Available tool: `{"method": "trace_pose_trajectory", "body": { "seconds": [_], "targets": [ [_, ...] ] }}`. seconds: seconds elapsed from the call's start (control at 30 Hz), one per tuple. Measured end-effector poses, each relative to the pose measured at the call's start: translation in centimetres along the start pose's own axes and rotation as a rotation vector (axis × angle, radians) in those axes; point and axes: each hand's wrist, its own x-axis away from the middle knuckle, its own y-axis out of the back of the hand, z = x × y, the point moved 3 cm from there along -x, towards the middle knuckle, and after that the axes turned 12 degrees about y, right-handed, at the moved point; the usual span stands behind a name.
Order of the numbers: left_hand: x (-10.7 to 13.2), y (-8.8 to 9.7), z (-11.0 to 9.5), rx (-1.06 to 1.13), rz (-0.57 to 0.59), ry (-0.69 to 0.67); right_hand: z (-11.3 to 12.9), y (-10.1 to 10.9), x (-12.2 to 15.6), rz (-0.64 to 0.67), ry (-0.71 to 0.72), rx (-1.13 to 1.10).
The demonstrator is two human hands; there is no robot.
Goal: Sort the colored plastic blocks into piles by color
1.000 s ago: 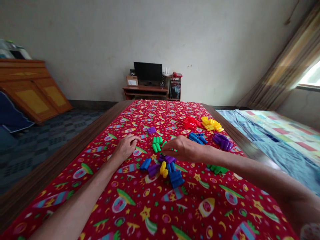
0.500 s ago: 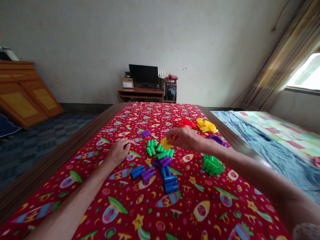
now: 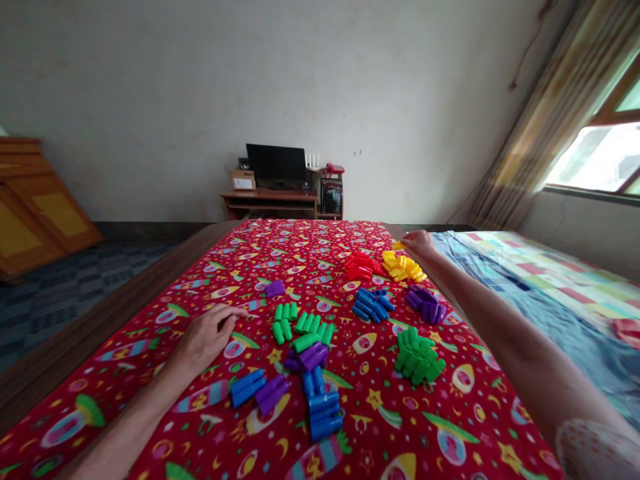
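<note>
My right hand [image 3: 420, 244] is stretched out to the far right edge of the cloth. Its fingertips pinch a yellow plastic piece [image 3: 399, 245], just behind the yellow pile [image 3: 403, 265]. On the left, my left hand [image 3: 209, 333] lies on the cloth with loosely bent fingers, holding nothing. Nearest to it are loose green pieces [image 3: 286, 312] and a purple piece [image 3: 275, 288]. Closer to me lie a blue piece [image 3: 248, 388], another purple piece [image 3: 273, 393] and blue pieces [image 3: 325, 415]. More purple pieces [image 3: 313, 356] overlap at the middle.
Piles of red [image 3: 361, 267], blue [image 3: 373, 305], purple [image 3: 426, 305] and green pieces [image 3: 419, 355] stand on the right of the red patterned cloth [image 3: 310, 260]. Beyond the table are a desk with a monitor [image 3: 276, 164] and, at right, a bed [image 3: 550, 280].
My right hand has moved from the middle to the far right with the yellow piece, uncovering the blue pile. My left hand stays on the cloth. The view has shifted slightly.
</note>
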Motion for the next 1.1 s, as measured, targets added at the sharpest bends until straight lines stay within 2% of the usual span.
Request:
{"method": "trace_pose_trajectory", "body": {
  "seconds": [0.1, 0.3, 0.47, 0.6, 0.7, 0.83, 0.93, 1.0, 1.1],
  "targets": [
    [0.0, -0.2, 0.5, 0.002, 0.011, -0.007, -1.1, -1.5, -0.5, 0.052, -0.064, 0.018],
    [-0.1, -0.4, 0.9, 0.001, -0.017, -0.008, -2.1, -3.2, -0.2, 0.113, -0.070, 0.030],
    [0.0, 0.0, 0.1, -0.017, 0.009, 0.009, -1.8, -3.1, 0.5, 0.112, -0.084, 0.086],
    [0.1, 0.2, -0.4, -0.047, 0.014, 0.008, 0.3, -2.1, 0.3, 0.070, -0.014, 0.095],
    [0.1, 0.2, -0.5, -0.049, 0.017, 0.008, 4.5, -1.3, 0.5, 0.070, 0.172, 0.066],
    [0.1, 0.1, -0.5, -0.025, 0.011, 0.002, 13.6, -1.7, 2.2, 0.192, 0.544, -0.043],
    [0.2, 0.1, -0.5, -0.025, 0.017, 0.012, 21.3, -3.8, 4.4, 0.377, 0.853, -0.100],
    [0.2, 0.1, -0.6, -0.023, 0.014, 0.019, 25.7, -5.7, 5.6, 0.438, 0.987, -0.114],
    [0.3, 0.1, -0.5, -0.018, 0.011, 0.019, 30.2, -9.1, 7.1, 0.596, 1.120, -0.047]
  ]
}}
